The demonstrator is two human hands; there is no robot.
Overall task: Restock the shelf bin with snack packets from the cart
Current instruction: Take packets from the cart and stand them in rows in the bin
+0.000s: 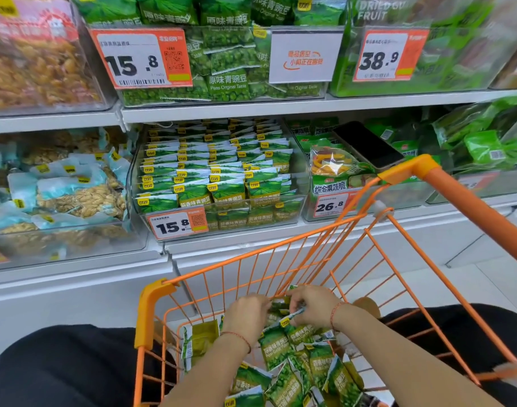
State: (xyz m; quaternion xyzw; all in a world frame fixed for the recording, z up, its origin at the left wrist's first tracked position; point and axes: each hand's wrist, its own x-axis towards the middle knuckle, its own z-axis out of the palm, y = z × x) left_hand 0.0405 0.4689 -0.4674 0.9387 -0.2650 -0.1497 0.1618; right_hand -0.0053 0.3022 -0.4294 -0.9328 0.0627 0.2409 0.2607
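Restocking progress: your shelf bin (222, 183) already looks nearly full; rows stand packed
Cart (280, 289): many snack packets (276, 349) remain loose inside
Hands: your left hand (245, 314) and right hand (311, 306) curl fingers, pinching packets together

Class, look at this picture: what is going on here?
A person is restocking a shop shelf. Both hands, left and right, are down in the orange cart, gathering green pea snack packets. The clear shelf bin ahead already holds neat rows of matching packets. A phone lies in the neighbouring bin.
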